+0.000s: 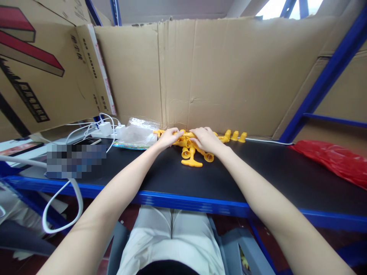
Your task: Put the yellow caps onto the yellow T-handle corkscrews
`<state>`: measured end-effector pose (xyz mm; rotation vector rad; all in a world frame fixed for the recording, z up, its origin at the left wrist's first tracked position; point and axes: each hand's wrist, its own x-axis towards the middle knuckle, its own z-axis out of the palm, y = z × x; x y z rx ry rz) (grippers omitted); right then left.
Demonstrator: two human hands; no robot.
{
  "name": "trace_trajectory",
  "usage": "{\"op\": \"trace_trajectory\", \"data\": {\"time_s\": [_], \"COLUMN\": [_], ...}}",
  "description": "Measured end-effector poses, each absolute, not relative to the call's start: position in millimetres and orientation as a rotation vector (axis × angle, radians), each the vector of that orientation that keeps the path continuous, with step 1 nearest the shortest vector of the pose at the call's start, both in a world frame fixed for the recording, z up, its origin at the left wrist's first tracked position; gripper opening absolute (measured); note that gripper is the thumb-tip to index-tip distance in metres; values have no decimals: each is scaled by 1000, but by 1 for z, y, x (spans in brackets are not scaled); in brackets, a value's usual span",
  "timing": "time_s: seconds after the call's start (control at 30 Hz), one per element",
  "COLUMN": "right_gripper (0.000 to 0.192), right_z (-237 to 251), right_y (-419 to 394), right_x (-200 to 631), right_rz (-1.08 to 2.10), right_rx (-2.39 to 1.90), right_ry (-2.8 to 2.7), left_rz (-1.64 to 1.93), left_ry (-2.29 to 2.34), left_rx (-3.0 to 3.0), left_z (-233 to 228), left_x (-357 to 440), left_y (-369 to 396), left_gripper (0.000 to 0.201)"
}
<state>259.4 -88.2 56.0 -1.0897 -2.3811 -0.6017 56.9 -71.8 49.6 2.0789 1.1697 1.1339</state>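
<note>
A pile of yellow plastic parts (192,152) lies on the black tabletop near the cardboard backing. My left hand (169,139) is at its left side, fingers curled on a yellow plastic piece (187,135). From the right, my right hand (207,140) reaches over the pile, its fingers bent around the other end of what looks like the same piece. Small yellow cups (209,157) lie with their openings facing me. A T-shaped yellow piece (191,164) points toward the front edge. More yellow cups (235,135) stand upside down to the right. My fingers partly hide the pile.
Left of the pile lies a clear plastic bag (139,131). White chargers (105,128) with cables, a phone (91,141) and a blurred-out patch are farther left. A red plastic bag (329,158) lies at right. Cardboard (229,76) walls the back; a blue rail (189,201) edges the front.
</note>
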Motion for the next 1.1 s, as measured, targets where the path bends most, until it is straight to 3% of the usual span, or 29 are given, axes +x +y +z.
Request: {"op": "trace_trajectory", "data": {"time_s": [0.2, 0.43, 0.77, 1.1], "right_gripper": [20, 26, 31, 39], "right_z": [56, 61, 55, 12], "right_y": [-90, -86, -56, -48], "right_x": [256, 266, 336, 409], "right_rz": [-565, -649, -573, -24], "right_rx": [-1135, -1172, -1543, -2083], "right_ry": [-2403, -2260, -1617, -1059], "left_rz": [1032, 1012, 1064, 1087], "left_ry": [1181, 1142, 1189, 1618], "left_rx": [2035, 1762, 1761, 2251], "left_z": [48, 54, 40, 35], "left_x": [58, 58, 44, 41], "left_y": [-72, -75, -54, -44], "left_gripper": [36, 38, 34, 42]}}
